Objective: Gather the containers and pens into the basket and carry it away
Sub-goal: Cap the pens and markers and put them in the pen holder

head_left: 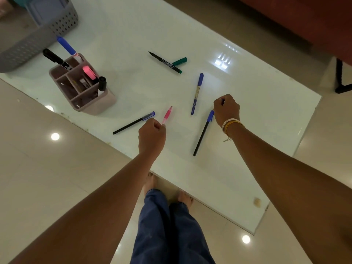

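Note:
On the white table, my left hand pinches the lower end of a pink pen. My right hand is curled, with a small dark pen tip showing between its fingers; the rest is hidden. Its edge touches the blue cap of a black pen. Loose nearby lie another blue-capped black pen, a blue pen, an uncapped black marker and its green cap. A mauve organizer holds several markers. A grey perforated basket stands at the far left.
A second grey perforated wall is blurred in front of the basket at the table's left corner. A brown sofa and a black furniture leg stand beyond the table. My bare feet are at the near table edge on the tiled floor.

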{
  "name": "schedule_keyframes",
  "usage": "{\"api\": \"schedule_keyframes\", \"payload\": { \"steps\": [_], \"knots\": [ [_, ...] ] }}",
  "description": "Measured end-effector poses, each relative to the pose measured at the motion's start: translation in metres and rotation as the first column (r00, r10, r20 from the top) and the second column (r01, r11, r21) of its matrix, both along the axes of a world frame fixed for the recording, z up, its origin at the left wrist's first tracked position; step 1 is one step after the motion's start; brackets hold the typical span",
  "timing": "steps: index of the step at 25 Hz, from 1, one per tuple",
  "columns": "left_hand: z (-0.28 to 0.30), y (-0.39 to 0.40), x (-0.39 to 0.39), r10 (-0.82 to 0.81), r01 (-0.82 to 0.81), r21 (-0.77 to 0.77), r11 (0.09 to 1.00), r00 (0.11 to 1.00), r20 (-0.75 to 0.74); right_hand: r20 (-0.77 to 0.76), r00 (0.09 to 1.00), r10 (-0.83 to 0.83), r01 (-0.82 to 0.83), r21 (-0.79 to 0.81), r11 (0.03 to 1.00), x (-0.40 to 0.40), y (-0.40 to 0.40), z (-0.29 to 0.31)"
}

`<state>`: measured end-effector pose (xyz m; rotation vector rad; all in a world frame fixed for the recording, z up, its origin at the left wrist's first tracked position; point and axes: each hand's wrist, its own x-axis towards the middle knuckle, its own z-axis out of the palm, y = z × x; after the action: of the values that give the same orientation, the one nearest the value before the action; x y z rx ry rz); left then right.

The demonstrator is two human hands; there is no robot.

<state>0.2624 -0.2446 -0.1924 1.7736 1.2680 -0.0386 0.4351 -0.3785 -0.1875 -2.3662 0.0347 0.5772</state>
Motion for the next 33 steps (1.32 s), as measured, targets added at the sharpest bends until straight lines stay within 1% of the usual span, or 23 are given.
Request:
{"api": "schedule_keyframes", "payload": {
  "steps": [2,4,7,11,14,16,19,21,23,25,28,30,32,33],
  "knots": [
    [-0.004,0.009,-0.005,-0.007,0.007,-0.011,1.000,1.000,-0.016,-0.017,1.000,0.004,-0.003,0.040,0.999,-0.002,0.007,-0.003],
    [-0.003,0.019,-0.011,-0.004,0.004,-0.006,1.000,1.000,-0.016,-0.024,0.999,0.046,-0.046,0.010,0.999,-0.004,0.013,-0.003],
    [-0.003,0.040,-0.018,0.010,-0.010,0.003,1.000,1.000,-0.016,0.023,0.992,0.121,-0.117,-0.122,0.986,-0.001,0.019,-0.006],
    [-0.007,0.068,-0.024,0.022,-0.020,0.031,0.999,0.999,-0.041,0.018,0.971,0.238,-0.218,-0.342,0.914,0.002,0.026,-0.007],
    [-0.010,0.082,-0.024,0.029,-0.028,0.022,0.999,0.999,-0.031,-0.024,0.952,0.304,-0.284,-0.434,0.855,0.003,0.033,-0.007],
    [-0.011,0.087,-0.023,0.021,-0.020,0.027,0.999,0.999,-0.026,-0.040,0.952,0.304,-0.287,-0.466,0.837,0.003,0.039,-0.006],
    [-0.011,0.090,-0.014,-0.029,0.029,0.026,0.999,1.000,-0.008,0.044,0.973,0.226,-0.185,-0.436,0.881,0.008,0.060,0.002],
    [-0.011,0.094,0.000,-0.052,0.051,0.015,0.999,0.998,0.028,0.127,0.965,0.231,-0.169,-0.375,0.912,0.015,0.084,0.004],
    [-0.012,0.101,0.020,-0.052,0.053,-0.003,0.999,0.996,0.071,0.189,0.927,0.325,-0.242,-0.362,0.900,0.024,0.113,0.003],
    [-0.013,0.109,0.043,-0.055,0.057,-0.016,0.998,0.993,0.106,0.211,0.858,0.469,-0.366,-0.391,0.845,0.035,0.138,-0.001],
    [-0.013,0.120,0.073,-0.057,0.063,-0.044,0.997,0.990,0.130,0.139,0.783,0.606,-0.506,-0.422,0.752,0.050,0.162,-0.011],
    [-0.013,0.127,0.087,-0.043,0.053,-0.086,0.995,0.992,0.119,0.144,0.777,0.612,-0.509,-0.428,0.747,0.050,0.167,-0.020],
    [-0.012,0.132,0.094,-0.025,0.037,-0.129,0.991,0.996,0.090,0.199,0.794,0.575,-0.466,-0.407,0.785,0.044,0.167,-0.024],
    [-0.011,0.133,0.097,-0.021,0.033,-0.163,0.986,0.997,0.074,0.206,0.795,0.571,-0.461,-0.405,0.789,0.040,0.166,-0.024]
  ]
}}
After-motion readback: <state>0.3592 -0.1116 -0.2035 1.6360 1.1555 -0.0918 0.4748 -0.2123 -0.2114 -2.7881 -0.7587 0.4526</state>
